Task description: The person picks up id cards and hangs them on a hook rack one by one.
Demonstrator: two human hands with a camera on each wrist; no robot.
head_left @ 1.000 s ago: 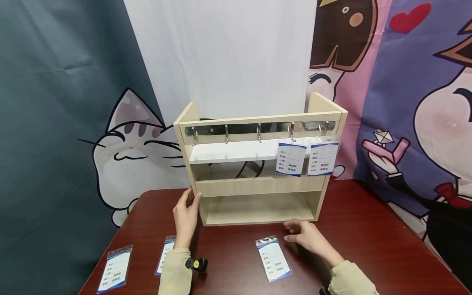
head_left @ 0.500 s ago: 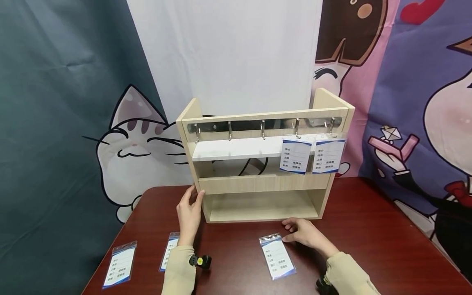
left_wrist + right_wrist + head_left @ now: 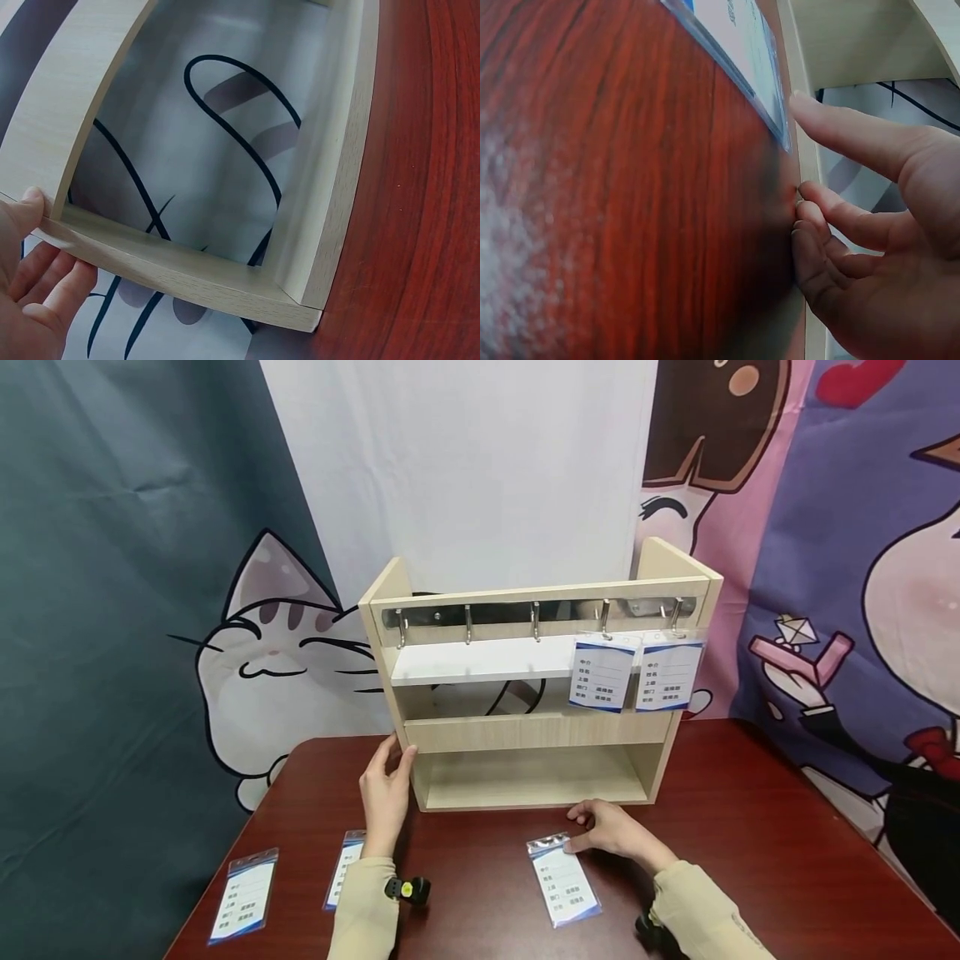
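Note:
A small pale wooden shelf stands on the table, with a metal strip of hooks along its upper front. My left hand holds its left side panel, thumb at the front and fingers along the outside, as the left wrist view shows. A clear badge holder with a white and blue card lies before the shelf. Beside its top edge is my right hand, thumb at the upper corner, fingers loosely bent; in the right wrist view the thumb looks just apart from the holder. It grips nothing.
Two badge holders hang from the right-hand hooks, a left one and a right one. Another badge holder lies at the table's left; one more badge is partly behind my left forearm. Printed curtains stand behind the dark red table.
My right hand has moved slightly left, its thumb coming to the top corner of the lying badge holder. The left hand keeps its hold on the shelf. The head view has shifted a little.

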